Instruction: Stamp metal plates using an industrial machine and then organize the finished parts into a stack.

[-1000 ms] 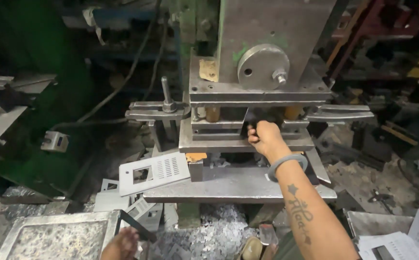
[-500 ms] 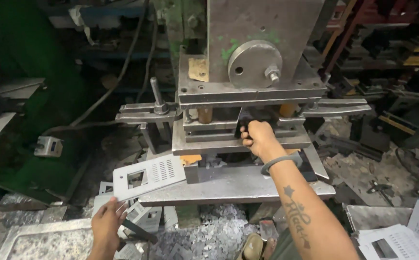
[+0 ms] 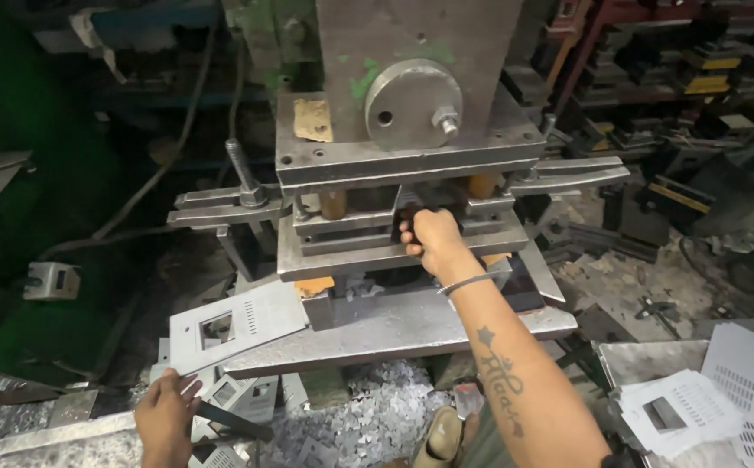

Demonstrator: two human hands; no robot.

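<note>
Cluttered workshop all around me, dark shelving and metal stock on the right, green gloom on the left, and dead ahead the grey steel press [image 3: 403, 113] with its round disc and bolt on the front face. My right hand [image 3: 429, 236] is reaching into the gap between the press plates, fingers curled around a small dark piece there; I cannot tell how firmly I have it, since the knuckles hide it. That hand sits much where it was half a second ago, a touch deeper in the die. My left hand [image 3: 165, 416] has come up from the bottom edge, where a second ago it barely showed, and now lies open and flat beside the heap of punched plates [image 3: 238, 394] on the floor tray, fingertips just touching the topmost sheet, gripping nothing. One punched grey plate [image 3: 237, 322], with a square window and a patch of slots, rests tilted on the left end of the press bed [image 3: 412, 325], same spot as before. Silvery punch scraps [image 3: 368, 416] litter the floor below the bed. Off to the right, a stack of pale perforated sheets [image 3: 706, 403] lies fanned on a metal box. An orange block [image 3: 315, 286] peeks from under the lower die plate.
</note>
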